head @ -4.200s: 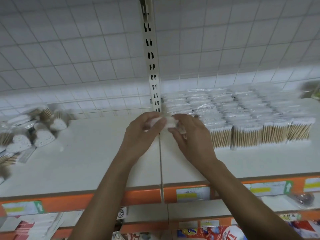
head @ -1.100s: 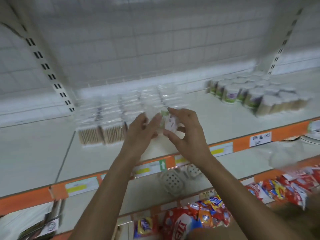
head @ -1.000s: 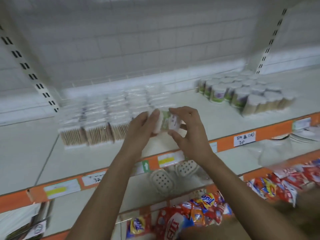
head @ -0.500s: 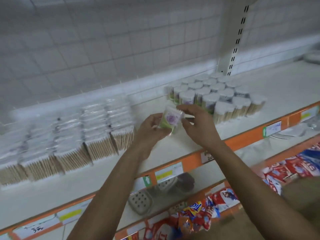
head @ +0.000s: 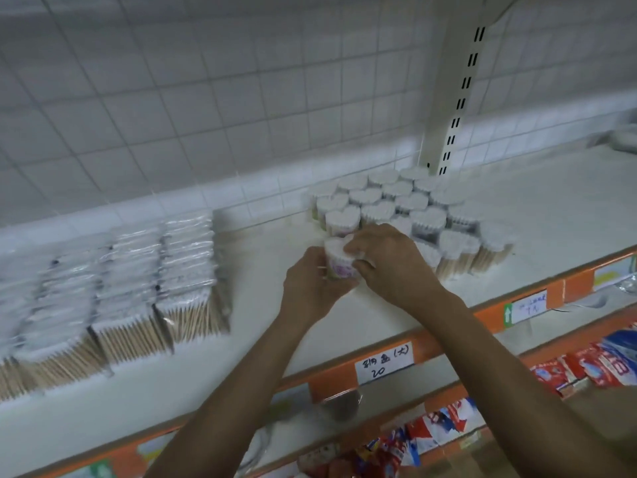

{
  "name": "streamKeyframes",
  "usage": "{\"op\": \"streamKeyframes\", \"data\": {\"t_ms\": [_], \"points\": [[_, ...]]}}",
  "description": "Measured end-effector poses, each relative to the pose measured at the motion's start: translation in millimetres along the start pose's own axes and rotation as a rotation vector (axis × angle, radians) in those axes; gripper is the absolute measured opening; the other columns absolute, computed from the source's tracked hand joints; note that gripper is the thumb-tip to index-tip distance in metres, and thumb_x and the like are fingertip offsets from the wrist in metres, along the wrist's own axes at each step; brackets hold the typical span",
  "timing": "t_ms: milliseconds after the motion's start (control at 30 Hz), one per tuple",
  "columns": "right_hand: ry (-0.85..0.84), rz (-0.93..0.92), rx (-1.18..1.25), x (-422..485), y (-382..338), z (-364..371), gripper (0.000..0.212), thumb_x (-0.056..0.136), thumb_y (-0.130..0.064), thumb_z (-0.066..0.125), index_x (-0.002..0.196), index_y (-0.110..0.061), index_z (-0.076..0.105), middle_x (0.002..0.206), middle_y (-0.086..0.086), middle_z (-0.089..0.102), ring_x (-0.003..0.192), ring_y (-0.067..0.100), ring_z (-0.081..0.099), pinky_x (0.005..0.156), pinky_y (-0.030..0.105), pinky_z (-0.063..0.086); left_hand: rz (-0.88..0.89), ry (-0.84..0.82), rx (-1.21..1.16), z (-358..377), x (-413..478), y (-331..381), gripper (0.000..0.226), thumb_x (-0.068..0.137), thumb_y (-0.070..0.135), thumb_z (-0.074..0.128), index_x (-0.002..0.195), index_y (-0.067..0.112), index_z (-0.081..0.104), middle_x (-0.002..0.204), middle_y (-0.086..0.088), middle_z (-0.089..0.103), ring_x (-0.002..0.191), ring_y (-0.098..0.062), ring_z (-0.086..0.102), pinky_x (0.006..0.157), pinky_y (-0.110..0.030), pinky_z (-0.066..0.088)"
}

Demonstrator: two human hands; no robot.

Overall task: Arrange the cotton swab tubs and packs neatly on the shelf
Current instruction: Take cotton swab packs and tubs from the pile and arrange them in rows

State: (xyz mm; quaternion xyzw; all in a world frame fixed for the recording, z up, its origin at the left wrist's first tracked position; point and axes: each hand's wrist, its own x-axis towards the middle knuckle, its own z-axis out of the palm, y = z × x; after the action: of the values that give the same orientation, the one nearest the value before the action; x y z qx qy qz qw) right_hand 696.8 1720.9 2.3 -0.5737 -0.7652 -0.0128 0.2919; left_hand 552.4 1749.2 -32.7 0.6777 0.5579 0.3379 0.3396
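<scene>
The shelf (head: 262, 257) is being kept in blocks: flat packs (head: 138, 291) are lying stacked at the left of the frame, tubs (head: 406, 208) standing clustered right of centre. One tub (head: 339, 260) is being gripped at centre by the left hand (head: 310, 288) and right hand (head: 389, 260), fingers curled round it, seemingly for setting down at the cluster's left front corner.

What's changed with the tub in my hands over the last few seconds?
The left hand and right hand carried the small clear heart-shaped tub with the pink label rightward, from in front of the flat clear packs of wooden swabs to the front left edge of the cluster of heart-shaped tubs. Both hands still grip it. Packs and cluster stayed put.
</scene>
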Motion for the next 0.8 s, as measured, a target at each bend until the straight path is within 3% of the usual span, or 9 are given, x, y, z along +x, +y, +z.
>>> {"op": "streamKeyframes", "data": {"t_ms": [133, 300, 533, 800], "points": [[-0.069, -0.076, -0.030, 6, 20, -8, 0.021, 0.067, 0.003, 0.066, 0.087, -0.002, 0.073, 0.088, 0.014, 0.069, 0.083, 0.033, 0.063, 0.079, 0.027, 0.044, -0.007, 0.067, 0.041, 20, 6, 11, 0.055, 0.066, 0.034, 0.084, 0.108, 0.013, 0.058, 0.105, -0.002, 0.069, 0.091, -0.017, 0.066, 0.082, -0.037, 0.054], [-0.139, -0.107, -0.017, 16, 33, -13, 0.025, 0.085, -0.005, 0.057, 0.108, -0.005, 0.068, 0.110, 0.011, 0.065, 0.106, 0.027, 0.054, 0.092, 0.030, 0.039, -0.022, 0.145, 0.061, 30, 12, 15, 0.054, 0.066, 0.032, 0.085, 0.106, 0.009, 0.058, 0.101, -0.006, 0.069, 0.088, -0.021, 0.067, 0.080, -0.041, 0.054], [-0.158, -0.110, 0.037, 21, 41, -16, 0.025, 0.084, -0.004, 0.059, 0.107, -0.004, 0.069, 0.107, 0.011, 0.065, 0.101, 0.030, 0.054, 0.086, 0.034, 0.042, -0.049, 0.160, 0.072, 38, 17, 18, 0.054, 0.067, 0.032, 0.083, 0.109, 0.009, 0.057, 0.101, -0.005, 0.069, 0.090, -0.021, 0.067, 0.081, -0.040, 0.054], [-0.177, -0.124, 0.023, 24, 44, -18, 0.028, 0.089, -0.012, 0.053, 0.114, -0.012, 0.065, 0.116, 0.002, 0.061, 0.107, 0.020, 0.048, 0.085, 0.025, 0.037, -0.086, 0.162, 0.129, 40, 20, 22, 0.052, 0.071, 0.034, 0.079, 0.112, 0.011, 0.057, 0.107, -0.003, 0.068, 0.097, -0.021, 0.065, 0.087, -0.039, 0.051]]}}
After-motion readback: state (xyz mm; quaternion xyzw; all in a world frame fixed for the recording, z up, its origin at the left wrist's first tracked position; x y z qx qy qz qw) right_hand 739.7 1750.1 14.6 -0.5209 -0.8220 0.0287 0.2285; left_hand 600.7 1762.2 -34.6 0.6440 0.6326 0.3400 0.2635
